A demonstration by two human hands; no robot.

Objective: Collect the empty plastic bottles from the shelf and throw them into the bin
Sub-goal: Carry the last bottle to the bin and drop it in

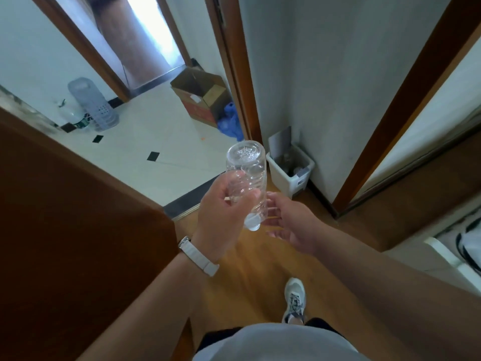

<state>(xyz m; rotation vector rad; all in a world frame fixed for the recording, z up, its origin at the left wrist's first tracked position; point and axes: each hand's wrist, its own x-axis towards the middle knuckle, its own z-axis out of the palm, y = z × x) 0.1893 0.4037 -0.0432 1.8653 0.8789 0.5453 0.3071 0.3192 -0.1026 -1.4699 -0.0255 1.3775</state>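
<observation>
Left hand (216, 212), fingers wrapped round the mid-body of a clear, empty, ribbed plastic bottle (246, 162) held base-up at frame centre; right hand (296, 225) loose-fingered beside its cap, holding nothing; bottle likely light, crushable, slick, best grasped at the ribbed waist; small white plastic bin (281, 179) just beyond, centre-right.

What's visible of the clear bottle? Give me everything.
The bottle is clear ribbed plastic, looks empty, white cap on. It is held tilted, base up and away, cap down. The left hand grips its middle; the open right hand is beside it, contact unclear. The white bin lies beyond.
</observation>
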